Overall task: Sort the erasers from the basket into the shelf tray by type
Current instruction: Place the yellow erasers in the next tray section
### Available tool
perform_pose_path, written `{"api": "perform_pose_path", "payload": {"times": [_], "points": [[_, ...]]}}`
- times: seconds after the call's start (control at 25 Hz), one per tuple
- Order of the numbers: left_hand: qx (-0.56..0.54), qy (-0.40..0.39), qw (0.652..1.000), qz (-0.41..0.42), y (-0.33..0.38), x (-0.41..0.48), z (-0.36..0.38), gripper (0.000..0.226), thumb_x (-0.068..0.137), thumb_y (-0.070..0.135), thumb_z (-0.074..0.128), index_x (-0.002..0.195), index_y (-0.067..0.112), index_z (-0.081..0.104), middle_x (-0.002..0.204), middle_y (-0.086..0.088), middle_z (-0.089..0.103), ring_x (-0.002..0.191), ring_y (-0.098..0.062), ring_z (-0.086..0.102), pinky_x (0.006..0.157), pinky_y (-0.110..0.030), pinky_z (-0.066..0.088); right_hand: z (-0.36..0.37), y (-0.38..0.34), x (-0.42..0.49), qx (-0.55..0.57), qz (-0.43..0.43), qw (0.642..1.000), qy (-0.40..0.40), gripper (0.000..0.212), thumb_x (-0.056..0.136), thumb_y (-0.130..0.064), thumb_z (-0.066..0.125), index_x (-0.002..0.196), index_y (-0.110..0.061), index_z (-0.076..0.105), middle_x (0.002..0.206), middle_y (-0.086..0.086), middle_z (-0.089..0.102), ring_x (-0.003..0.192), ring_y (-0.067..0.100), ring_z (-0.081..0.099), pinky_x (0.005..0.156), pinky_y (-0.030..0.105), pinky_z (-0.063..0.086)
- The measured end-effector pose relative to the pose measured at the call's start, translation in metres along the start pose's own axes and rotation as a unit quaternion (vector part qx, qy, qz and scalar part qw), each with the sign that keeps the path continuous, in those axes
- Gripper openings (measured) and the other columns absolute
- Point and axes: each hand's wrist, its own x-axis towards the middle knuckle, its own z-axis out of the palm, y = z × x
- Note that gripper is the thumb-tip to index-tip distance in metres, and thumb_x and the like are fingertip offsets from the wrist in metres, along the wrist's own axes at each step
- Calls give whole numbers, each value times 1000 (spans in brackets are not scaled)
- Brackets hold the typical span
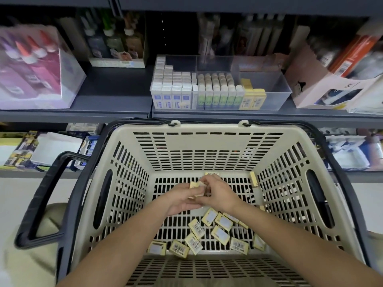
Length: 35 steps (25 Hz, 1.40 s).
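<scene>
Erasers [196, 184] bunched mid-frame, my left hand [182, 198] and right hand [219, 193] both pinching them low inside the basket [207, 127]. Crowded grip: I reckon one slips loose before the tray [287, 88], upper centre.

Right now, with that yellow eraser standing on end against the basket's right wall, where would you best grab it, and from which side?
The eraser stands on end against the right wall of the basket, so that side is blocked while its top and inner face are free. I would probably pinch its upper end, coming down from above on the open inner side.
</scene>
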Motion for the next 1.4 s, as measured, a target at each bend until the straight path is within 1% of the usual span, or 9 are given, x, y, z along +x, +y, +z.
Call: {"api": "perform_pose_path", "payload": {"times": [0.12, 0.2, 0.32, 0.56, 0.8, 0.96, 1.08, 1.28, 1.4], "points": [[2, 27, 999, 33, -2, 2, 2, 26, 82, 2, 68, 106, 5, 57, 100, -13, 68, 93, -24, 68, 78, -33, 57, -6, 3, 2, 10, -13, 1000, 10, 61, 75, -42, 72, 127, -22, 46, 120, -5, 48, 103, 9, 49, 90, 24, 43], [0, 77, 996, 38, -2, 2, -1, 31, 78, -4, 69, 103, 7, 54, 100, -13, 65, 88, -21, 66, 66, -28, 58, -17, 14, 5, -95, -16, 994, 49, 54, 83, -42, 63, 129, -21, 45, 126, -4, 47, 114, 13, 47, 98, 30, 41], [-5, 111, 993, 31, 0, 2, -8, 36, 76, -8, 69, 105, 7, 52, 103, -13, 62, 90, -22, 64, 68, -30, 58, -24, 32, 11, -218, -9, 975, 39, 48, 90, -27, 54, 136, -24, 39, 136, -3, 41, 125, 19, 38, 106, 32, 33], [12, 127, 991, 25, 3, 0, -6, 43, 75, -2, 73, 110, 11, 52, 104, -12, 63, 86, -21, 65, 61, -27, 55, -13, 32, 22, -244, 19, 969, 21, 43, 85, -24, 61, 123, -28, 42, 124, 0, 42, 114, 21, 43, 95, 32, 38], [-27, 137, 990, 36, 7, -1, -10, 44, 76, -3, 71, 116, 3, 51, 108, -15, 61, 96, -24, 62, 74, -32, 55, -14, 20, 22, -131, 93, 987, 8, 38, 78, -13, 63, 112, -17, 47, 114, 5, 47, 102, 19, 50, 85, 30, 44], [-93, 88, 991, 48, 13, -6, -6, 42, 72, 13, 76, 108, 3, 57, 94, -12, 70, 93, -23, 64, 72, -32, 55, -29, -7, 9, -31, -7, 999, -24, 33, 76, -11, 66, 98, -26, 47, 101, -1, 49, 86, 13, 49, 70, 25, 42], [-110, 37, 991, 68, 26, -14, -1, 46, 64, 10, 78, 105, 3, 58, 87, -12, 74, 84, -22, 70, 64, -28, 56, -47, -21, -2, 24, -19, 999, -36, 32, 77, -11, 69, 97, -26, 49, 92, -5, 55, 77, 11, 54, 67, 27, 48], [-104, -7, 981, 161, 50, -23, 20, 39, 60, 1, 75, 94, 9, 57, 91, -14, 66, 82, -24, 67, 76, -34, 56, -90, -29, -11, 207, 63, 976, -29, 25, 83, -8, 66, 105, -3, 57, 77, 2, 64, 66, 9, 62, 60, 19, 51], [-75, -15, 976, 203, 71, -34, 43, 31, 72, -3, 69, 97, 8, 55, 89, -14, 66, 81, -23, 66, 67, -30, 57, -125, -35, -16, 250, 58, 966, 28, 24, 79, -6, 70, 101, -8, 61, 77, 0, 65, 62, 3, 62, 57, 13, 48]]}}
